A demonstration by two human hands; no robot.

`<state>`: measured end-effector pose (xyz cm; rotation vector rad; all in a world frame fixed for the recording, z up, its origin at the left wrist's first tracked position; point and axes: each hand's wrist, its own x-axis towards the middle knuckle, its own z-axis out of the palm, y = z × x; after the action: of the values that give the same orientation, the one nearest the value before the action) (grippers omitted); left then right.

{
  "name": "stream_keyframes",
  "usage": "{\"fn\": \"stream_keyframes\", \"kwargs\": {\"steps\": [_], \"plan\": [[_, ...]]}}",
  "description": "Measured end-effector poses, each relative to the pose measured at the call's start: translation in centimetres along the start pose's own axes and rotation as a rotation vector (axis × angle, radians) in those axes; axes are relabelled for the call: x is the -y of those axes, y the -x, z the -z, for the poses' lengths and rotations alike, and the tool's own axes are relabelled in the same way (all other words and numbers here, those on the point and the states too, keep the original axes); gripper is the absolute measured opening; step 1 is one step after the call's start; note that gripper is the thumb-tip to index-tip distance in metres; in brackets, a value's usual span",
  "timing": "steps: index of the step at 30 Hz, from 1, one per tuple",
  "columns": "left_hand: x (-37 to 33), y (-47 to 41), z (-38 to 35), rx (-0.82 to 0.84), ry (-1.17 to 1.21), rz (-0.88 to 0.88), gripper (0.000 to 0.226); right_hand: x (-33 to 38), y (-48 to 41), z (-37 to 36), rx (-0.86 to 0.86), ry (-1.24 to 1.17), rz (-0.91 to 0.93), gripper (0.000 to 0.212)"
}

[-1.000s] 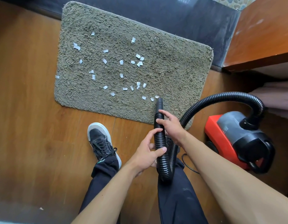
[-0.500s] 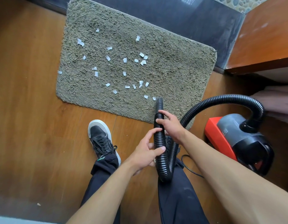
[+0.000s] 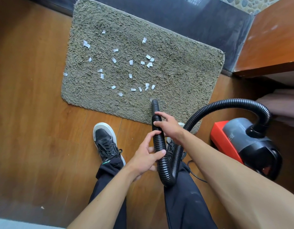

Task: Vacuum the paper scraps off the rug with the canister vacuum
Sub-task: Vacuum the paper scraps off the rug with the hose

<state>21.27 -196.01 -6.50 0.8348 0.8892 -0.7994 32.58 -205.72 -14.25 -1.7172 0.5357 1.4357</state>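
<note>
A shaggy grey-green rug (image 3: 184, 76) lies on the wooden floor, strewn with several white paper scraps (image 3: 131, 62) across its left and middle. A black ribbed hose (image 3: 159, 146) runs from the red and grey canister vacuum (image 3: 242, 142) at the right, loops down by my legs and ends in a nozzle tip (image 3: 154, 103) resting on the rug's near edge. My right hand (image 3: 169, 126) grips the hose just behind the nozzle. My left hand (image 3: 146, 156) holds the hose lower down, thumb over it.
My left shoe (image 3: 106, 141) stands on the floor just before the rug. A dark tiled step (image 3: 192, 19) borders the rug's far side. A wooden cabinet (image 3: 271, 40) rises at the right, above the vacuum. A thin black cord (image 3: 197, 177) trails by my right leg.
The nozzle tip has slid left along the rug's near edge, and the two scraps that lay beside it are gone. Both hands keep their hold on the hose.
</note>
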Motion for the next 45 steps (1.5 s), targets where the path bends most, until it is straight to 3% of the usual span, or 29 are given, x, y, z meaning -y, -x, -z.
{"fn": "stream_keyframes", "kwargs": {"steps": [25, 45], "plan": [[-2.6, -0.8, 2.5, -0.064, -0.002, -0.05, 0.055, 3.8, -2.1, -2.0, 0.024, -0.01, 0.125, 0.05], [-2.6, -1.4, 0.6, -0.016, -0.023, -0.01, 0.056, 1.9, -1.6, 0.4, -0.024, -0.064, 0.074, 0.048]]}}
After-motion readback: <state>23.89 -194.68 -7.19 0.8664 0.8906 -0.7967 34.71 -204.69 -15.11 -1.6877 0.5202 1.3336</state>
